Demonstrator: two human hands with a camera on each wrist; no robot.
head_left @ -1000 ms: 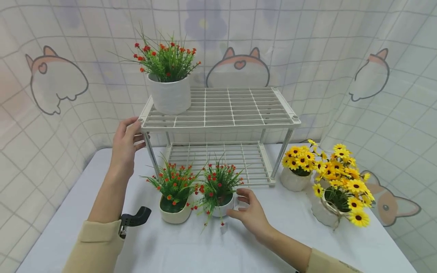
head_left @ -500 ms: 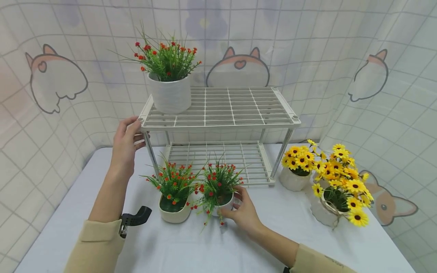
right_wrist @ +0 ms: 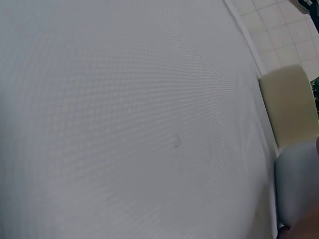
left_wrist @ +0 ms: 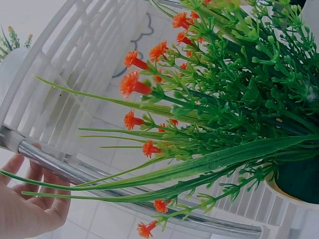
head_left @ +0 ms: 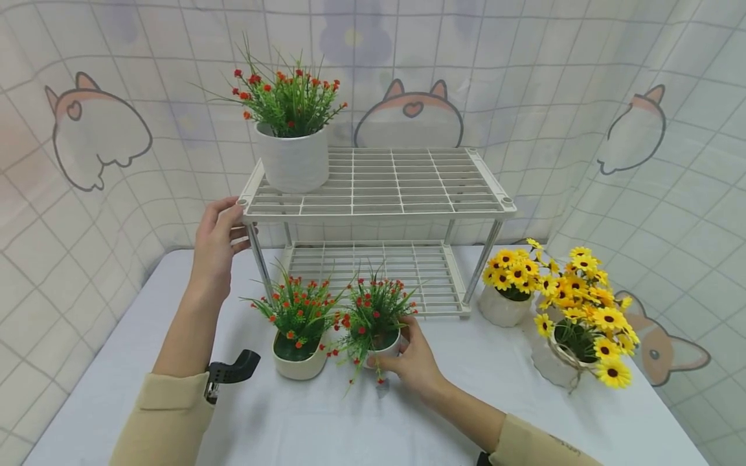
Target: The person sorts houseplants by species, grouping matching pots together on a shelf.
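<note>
A white two-tier wire shelf rack (head_left: pixel 373 213) stands on the table. My left hand (head_left: pixel 215 239) holds its front left upper corner, thumb by the top and fingers behind the metal post (left_wrist: pixel 60 169). My right hand (head_left: pixel 414 359) grips a small white pot (head_left: pixel 384 349) from its right side, thumb in front. Red flowers with grassy leaves (head_left: pixel 373 310) grow from this pot, which stands in front of the lower tier. Beside it on the left is a cream oval pot (head_left: pixel 300 369) of orange-red flowers. In the right wrist view the white pot (right_wrist: pixel 296 174) shows only partly.
A larger white pot (head_left: pixel 294 158) with red flowers stands on the upper tier's left end. To the right of the rack are two whitish pots with yellow sunflowers, one smaller (head_left: pixel 504 307) and one tied with twine (head_left: pixel 553 362). A patterned curtain (head_left: pixel 548 77) hangs behind.
My right hand has moved left, from beside the white pot to a grip on it. The left hand stays at the rack's corner.
</note>
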